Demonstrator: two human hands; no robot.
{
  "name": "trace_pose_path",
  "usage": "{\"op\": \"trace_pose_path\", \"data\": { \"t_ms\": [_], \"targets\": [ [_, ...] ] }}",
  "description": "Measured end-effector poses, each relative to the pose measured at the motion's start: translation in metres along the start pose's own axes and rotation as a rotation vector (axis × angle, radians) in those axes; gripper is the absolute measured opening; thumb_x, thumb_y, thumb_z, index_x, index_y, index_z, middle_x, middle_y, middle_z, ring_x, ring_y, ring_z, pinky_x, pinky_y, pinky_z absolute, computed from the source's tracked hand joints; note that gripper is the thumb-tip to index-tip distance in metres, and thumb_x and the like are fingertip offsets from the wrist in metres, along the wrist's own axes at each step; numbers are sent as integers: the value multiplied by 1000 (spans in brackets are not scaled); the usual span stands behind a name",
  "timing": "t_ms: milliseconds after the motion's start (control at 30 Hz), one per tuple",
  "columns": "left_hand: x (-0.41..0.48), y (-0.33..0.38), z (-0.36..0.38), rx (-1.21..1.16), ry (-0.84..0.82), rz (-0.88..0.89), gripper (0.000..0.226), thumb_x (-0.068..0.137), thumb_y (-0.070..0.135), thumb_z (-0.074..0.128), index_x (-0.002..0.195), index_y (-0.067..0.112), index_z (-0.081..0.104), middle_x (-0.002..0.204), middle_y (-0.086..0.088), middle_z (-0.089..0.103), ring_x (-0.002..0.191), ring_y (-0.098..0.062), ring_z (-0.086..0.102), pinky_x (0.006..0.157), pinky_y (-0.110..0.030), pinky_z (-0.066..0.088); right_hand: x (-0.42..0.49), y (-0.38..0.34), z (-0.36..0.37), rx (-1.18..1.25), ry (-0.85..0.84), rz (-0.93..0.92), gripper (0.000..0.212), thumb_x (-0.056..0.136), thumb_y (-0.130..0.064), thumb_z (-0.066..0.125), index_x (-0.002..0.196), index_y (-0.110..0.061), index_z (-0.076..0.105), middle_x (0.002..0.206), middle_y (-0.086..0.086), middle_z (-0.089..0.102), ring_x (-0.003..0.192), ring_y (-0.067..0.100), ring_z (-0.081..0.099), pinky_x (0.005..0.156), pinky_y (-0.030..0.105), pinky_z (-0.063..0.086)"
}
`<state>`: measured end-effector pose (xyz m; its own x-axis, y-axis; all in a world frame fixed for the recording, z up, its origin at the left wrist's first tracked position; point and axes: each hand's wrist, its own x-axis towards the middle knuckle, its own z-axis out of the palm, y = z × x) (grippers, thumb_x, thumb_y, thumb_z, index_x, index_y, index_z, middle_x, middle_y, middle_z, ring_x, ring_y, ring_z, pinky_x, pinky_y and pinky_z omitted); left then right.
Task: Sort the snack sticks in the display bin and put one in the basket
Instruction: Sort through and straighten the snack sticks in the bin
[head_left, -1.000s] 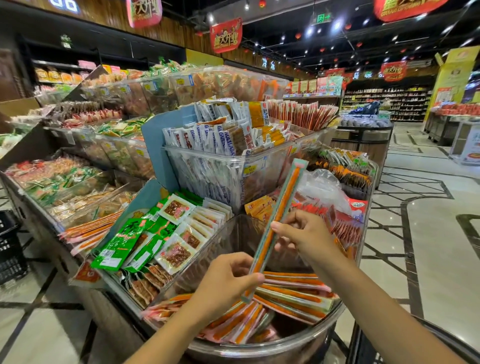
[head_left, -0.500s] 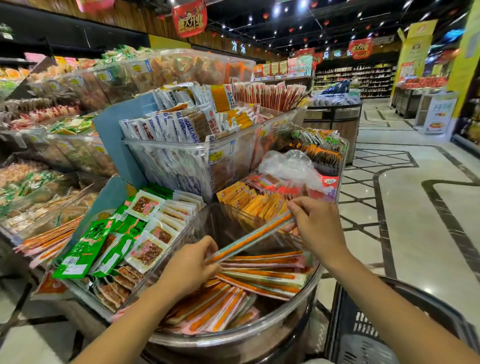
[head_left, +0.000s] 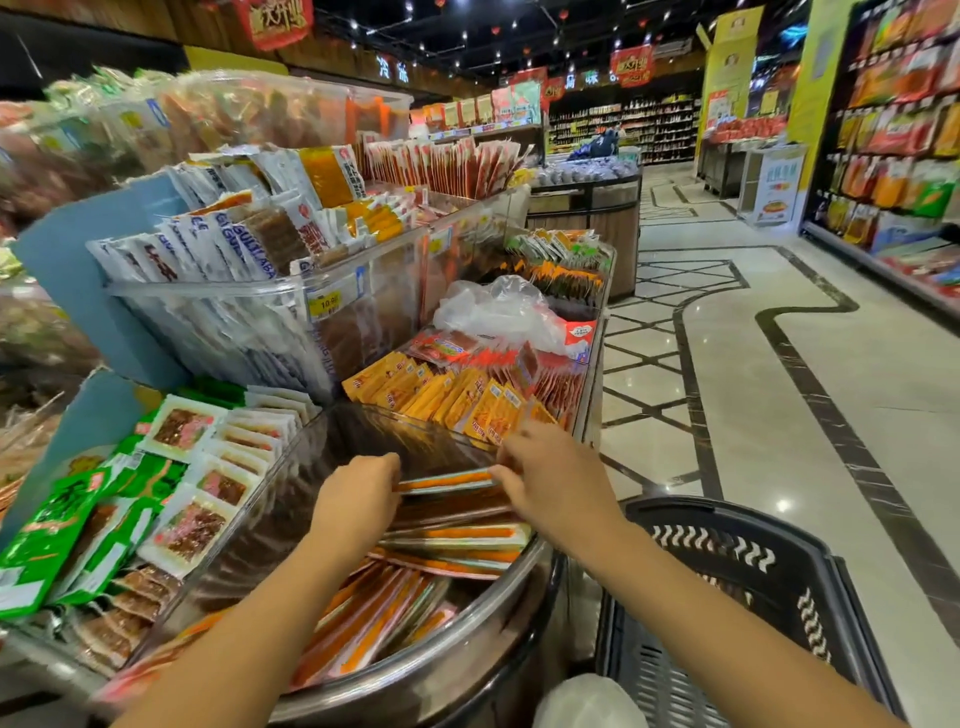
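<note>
A long orange snack stick (head_left: 447, 480) in a clear wrapper lies level across the top of the pile in the display bin (head_left: 431, 670). My left hand (head_left: 358, 506) grips its left end and my right hand (head_left: 550, 480) pinches its right end. Under it lie several more orange sticks (head_left: 457, 545), some crosswise, some pointing toward me. The black shopping basket (head_left: 737, 566) stands on the floor to the right of the bin, below my right forearm.
Clear tubs of packaged snacks (head_left: 260, 270) rise behind and to the left of the bin. Orange and red packets (head_left: 457, 395) fill the compartment just beyond my hands. A tiled aisle (head_left: 779, 389) runs to the right, with shelves (head_left: 893, 156) along its far side.
The stick stood nearly upright a second ago. Both hands have lowered it flat onto the pile in the bin. The view has swung right, showing more of the basket.
</note>
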<state>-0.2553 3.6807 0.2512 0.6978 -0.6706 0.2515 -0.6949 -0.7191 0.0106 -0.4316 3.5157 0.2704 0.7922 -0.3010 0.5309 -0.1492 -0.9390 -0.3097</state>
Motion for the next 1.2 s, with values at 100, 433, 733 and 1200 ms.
{"op": "trace_pose_path", "data": {
  "t_ms": [100, 433, 733, 1200],
  "targets": [
    [-1, 1, 9, -35, -48, -6, 3, 93, 23, 63, 95, 23, 65, 96, -1, 68, 91, -25, 67, 75, -38, 54, -2, 2, 3, -91, 5, 2, 23, 98, -43, 58, 105, -24, 68, 102, -5, 60, 96, 15, 54, 76, 29, 48],
    [-15, -19, -24, -287, -74, 100, 27, 95, 16, 64, 122, 17, 70, 118, 1, 72, 109, -16, 66, 97, -36, 53, 3, -9, 6, -231, 42, -24, 25, 95, -45, 61, 99, -23, 73, 97, -2, 63, 96, 20, 55, 81, 36, 46],
    [-57, -104, -54, -153, 389, 103, 17, 87, 13, 72, 105, 14, 71, 113, -4, 68, 107, -27, 59, 89, -45, 52, 11, -82, 43, 383, -511, -291, 11, 90, -23, 69, 97, -28, 75, 92, -16, 66, 89, 4, 62, 84, 37, 55],
    [-62, -113, -38, -202, 294, 76, 52, 87, 25, 74, 136, 19, 57, 143, -4, 51, 132, -23, 43, 113, -40, 34, 6, -96, 57, 283, -895, -299, 30, 80, -25, 84, 106, -30, 71, 109, -15, 65, 100, 4, 58, 88, 33, 54]
  ]
}}
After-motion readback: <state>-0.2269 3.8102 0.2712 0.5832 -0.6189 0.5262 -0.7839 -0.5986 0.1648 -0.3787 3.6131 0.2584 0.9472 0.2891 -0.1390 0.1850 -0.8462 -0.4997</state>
